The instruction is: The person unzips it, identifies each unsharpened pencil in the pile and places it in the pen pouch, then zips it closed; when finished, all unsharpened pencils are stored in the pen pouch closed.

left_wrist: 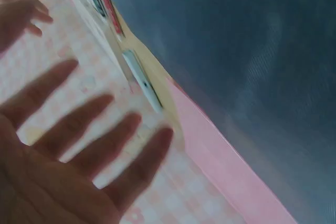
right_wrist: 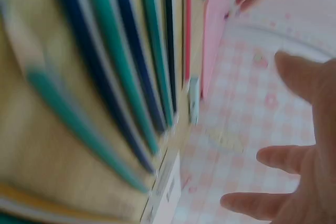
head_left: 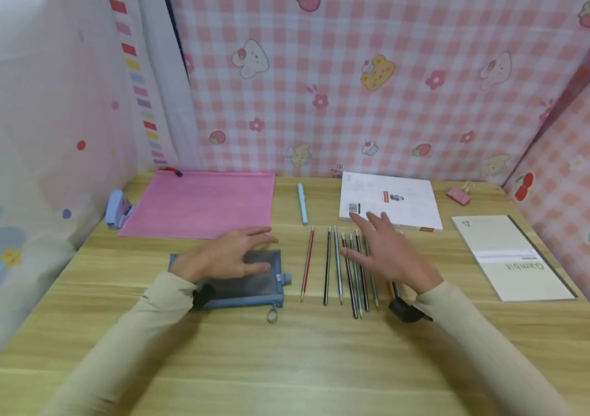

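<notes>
As we looked down over the table (head_left: 295,358), we saw the left hand (head_left: 224,254) hovering above a dark blue mesh pouch (head_left: 245,286), its grip released, the fingers extended and holding nothing. The pouch lay flat, with a ring (head_left: 272,314) at its near right corner. To its right we saw the pencils (head_left: 348,271) in a rough row, tips toward us and eraser ends away; the red pencil (head_left: 307,264) lay leftmost, dark and teal ones further right. Over the right part of that row hung the right hand (head_left: 391,251), its grip likewise released, fingers spread and apart from the pencils. The rightmost were partly hidden beneath it in the head view. Beyond the row, a light blue pen (head_left: 302,204) lay between a pink folder (head_left: 201,202) and a white-covered book (head_left: 409,215). We noted a stapler (head_left: 117,209) just beside the folder, and a pink binder clip (head_left: 459,195) near the book.
</notes>
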`<state>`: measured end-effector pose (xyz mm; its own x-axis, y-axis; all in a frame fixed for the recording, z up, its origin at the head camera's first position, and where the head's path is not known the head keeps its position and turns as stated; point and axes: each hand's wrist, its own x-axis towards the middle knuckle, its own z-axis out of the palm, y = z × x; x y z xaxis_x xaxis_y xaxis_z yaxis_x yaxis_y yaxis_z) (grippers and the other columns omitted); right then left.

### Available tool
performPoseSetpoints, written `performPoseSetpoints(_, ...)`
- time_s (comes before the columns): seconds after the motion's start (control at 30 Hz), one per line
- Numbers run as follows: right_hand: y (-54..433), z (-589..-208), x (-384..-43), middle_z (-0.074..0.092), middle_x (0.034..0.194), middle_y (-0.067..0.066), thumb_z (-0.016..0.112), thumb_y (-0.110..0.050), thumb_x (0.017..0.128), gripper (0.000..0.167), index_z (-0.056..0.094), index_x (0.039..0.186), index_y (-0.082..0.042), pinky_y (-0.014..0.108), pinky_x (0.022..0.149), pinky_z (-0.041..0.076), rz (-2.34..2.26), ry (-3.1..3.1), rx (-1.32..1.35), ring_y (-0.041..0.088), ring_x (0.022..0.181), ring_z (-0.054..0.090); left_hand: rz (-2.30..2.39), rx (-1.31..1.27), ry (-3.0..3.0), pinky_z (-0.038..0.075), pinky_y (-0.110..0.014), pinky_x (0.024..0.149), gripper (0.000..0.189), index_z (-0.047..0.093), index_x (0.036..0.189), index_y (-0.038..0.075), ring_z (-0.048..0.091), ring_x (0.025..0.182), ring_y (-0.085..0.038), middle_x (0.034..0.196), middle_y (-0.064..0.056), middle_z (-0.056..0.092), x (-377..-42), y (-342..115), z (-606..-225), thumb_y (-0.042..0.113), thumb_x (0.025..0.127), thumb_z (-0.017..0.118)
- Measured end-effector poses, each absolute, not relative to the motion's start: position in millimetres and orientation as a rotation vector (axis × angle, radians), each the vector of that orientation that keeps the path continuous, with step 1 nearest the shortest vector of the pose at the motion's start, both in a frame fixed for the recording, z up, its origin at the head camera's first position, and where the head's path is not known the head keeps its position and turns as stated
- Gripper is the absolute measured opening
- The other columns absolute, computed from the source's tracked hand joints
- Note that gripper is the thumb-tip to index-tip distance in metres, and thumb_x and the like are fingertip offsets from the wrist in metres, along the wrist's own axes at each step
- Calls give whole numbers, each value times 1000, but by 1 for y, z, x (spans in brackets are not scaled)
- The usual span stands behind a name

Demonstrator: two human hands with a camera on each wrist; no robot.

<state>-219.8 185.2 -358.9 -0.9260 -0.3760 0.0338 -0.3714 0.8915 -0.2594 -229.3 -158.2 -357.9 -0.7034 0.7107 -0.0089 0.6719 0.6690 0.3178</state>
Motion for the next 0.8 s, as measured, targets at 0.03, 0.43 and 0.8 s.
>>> performPoseSetpoints(0.03,184,-359,-216,31,159,30,56,-57,97,83,24,161,-14,72,111,33,-469,3034,-651,55,147,25,451,1215,2717,40,-54,116,52,56,143,10,45,144,-36,155,-19,45,-227,-158,-357,36,97,64)
performPoseSetpoints(0.43,155,-361,-181,52,147,24,68,-30,95,63,46,147,-2,61,110,42,-782,2927,-941,45,137,48,410,1467,2473,42,-49,113,29,77,113,26,50,132,-27,135,-8,61,-218,-140,-362,9,90,73)
performPoseSetpoints(0.8,132,-364,-173,59,140,16,73,-30,91,57,55,139,-4,55,108,46,-869,2844,-1006,35,132,55,380,1515,2504,27,-60,121,17,77,93,22,41,142,-38,136,-11,62,-224,-128,-374,12,80,83)
